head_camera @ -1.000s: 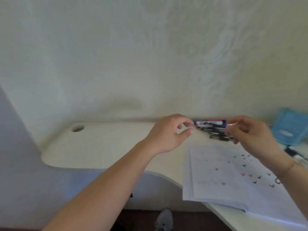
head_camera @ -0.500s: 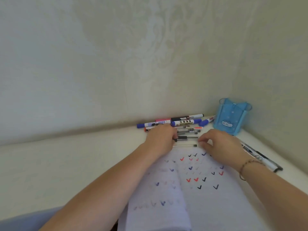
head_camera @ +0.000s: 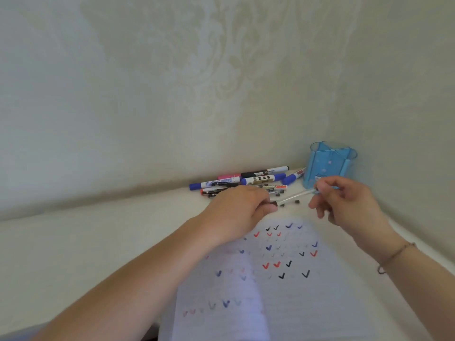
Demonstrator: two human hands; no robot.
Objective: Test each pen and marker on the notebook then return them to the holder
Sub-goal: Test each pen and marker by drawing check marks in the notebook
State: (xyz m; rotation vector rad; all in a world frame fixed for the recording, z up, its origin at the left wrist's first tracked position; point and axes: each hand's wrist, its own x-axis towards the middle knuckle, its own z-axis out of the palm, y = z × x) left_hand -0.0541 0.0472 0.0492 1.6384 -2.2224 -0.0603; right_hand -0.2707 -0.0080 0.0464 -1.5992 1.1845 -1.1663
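While the notebook (head_camera: 283,291) is spread at six o'clock on the white desk (head_camera: 86,242), with ticks in red, blue and black across its pages, a heap of pens and markers (head_camera: 246,182) is seen at twelve o'clock against the wall; the left hand (head_camera: 240,212) is laid knuckles-up just below that heap, its thumb and forefinger pinched on a small dark cap (head_camera: 273,204); a slim clear pen (head_camera: 299,195) is held at a slant by the right hand (head_camera: 344,200) at two o'clock, the fingers curled round its upper end; the blue holder (head_camera: 330,163) stands upright just behind that hand, in the corner.
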